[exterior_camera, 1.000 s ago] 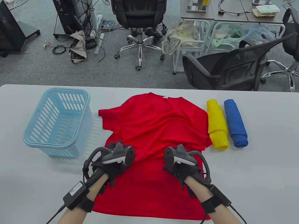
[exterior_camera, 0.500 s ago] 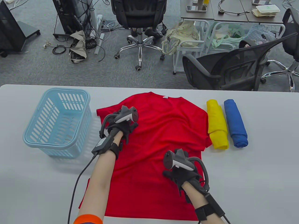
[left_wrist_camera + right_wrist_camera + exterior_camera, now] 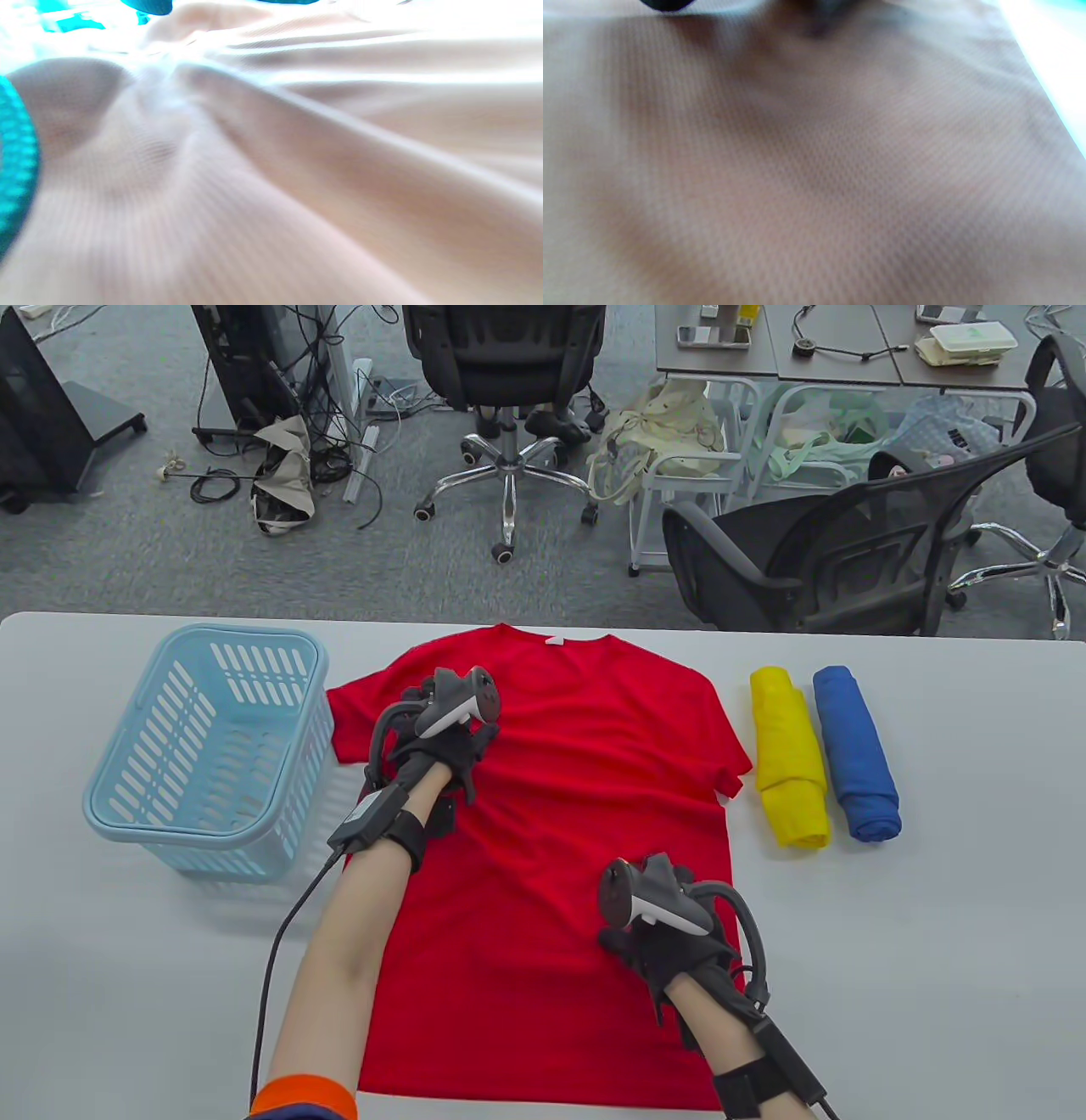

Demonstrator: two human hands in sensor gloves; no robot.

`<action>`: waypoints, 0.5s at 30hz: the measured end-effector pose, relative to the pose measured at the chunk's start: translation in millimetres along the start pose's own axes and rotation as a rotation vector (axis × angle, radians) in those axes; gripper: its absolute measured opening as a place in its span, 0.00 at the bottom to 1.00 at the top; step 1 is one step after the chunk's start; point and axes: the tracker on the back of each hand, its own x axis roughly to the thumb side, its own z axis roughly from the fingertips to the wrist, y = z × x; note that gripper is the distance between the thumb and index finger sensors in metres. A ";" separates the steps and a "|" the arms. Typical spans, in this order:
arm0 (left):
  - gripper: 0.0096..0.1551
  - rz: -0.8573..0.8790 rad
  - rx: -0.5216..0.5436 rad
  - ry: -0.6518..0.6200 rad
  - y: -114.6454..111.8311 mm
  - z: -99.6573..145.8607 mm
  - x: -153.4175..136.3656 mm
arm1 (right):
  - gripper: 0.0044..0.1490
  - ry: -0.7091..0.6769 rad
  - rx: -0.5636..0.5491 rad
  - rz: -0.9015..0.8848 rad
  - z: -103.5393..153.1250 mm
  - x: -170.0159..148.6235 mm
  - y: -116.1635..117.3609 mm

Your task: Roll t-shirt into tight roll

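The t-shirt [image 3: 577, 831] is plain red with a small white neck label. The slotted basket [image 3: 136, 806] is pale blue. One roll [image 3: 789, 755] is yellow, the other roll [image 3: 857, 755] blue. The bench [image 3: 933, 942] is pale grey; both gloves are black, their trackers grey and white.

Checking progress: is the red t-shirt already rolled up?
No, the red t-shirt lies spread flat on the table under both hands.

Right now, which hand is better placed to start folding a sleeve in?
Left, probably. The left hand rests on the red t-shirt near its left sleeve, beside the basket. The right hand sits low near the hem, far from either sleeve.
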 end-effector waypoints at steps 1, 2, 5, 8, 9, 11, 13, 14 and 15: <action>0.47 -0.002 0.009 -0.013 -0.5 10.3 5.2 | 0.54 0.002 0.001 0.004 -1.5 -0.4 -0.8; 0.47 -0.004 0.019 -0.016 -2.6 19.7 9.6 | 0.54 0.005 0.003 0.006 -2.9 -0.9 -1.0; 0.46 0.008 -0.009 -0.098 -22.5 56.1 24.2 | 0.53 -0.001 -0.003 0.024 -2.8 -2.2 -3.2; 0.46 -0.098 -0.025 -0.158 -49.2 93.2 29.0 | 0.50 -0.043 -0.012 0.044 3.1 -4.8 -10.1; 0.46 -0.140 -0.022 -0.159 -56.4 103.1 28.2 | 0.49 -0.067 -0.007 0.033 4.4 -6.1 -12.6; 0.44 -0.220 -0.009 -0.134 -74.3 126.9 22.9 | 0.44 -0.130 0.003 -0.016 5.7 -13.8 -24.0; 0.44 -0.257 -0.005 -0.090 -92.5 145.9 15.9 | 0.38 -0.159 0.016 -0.093 -1.5 -30.0 -43.2; 0.44 -0.266 -0.020 -0.091 -100.5 151.3 13.0 | 0.36 -0.145 0.019 -0.147 -6.9 -38.3 -52.2; 0.44 -0.272 -0.063 -0.097 -110.8 156.5 8.5 | 0.36 -0.115 0.002 -0.198 -15.2 -49.1 -65.3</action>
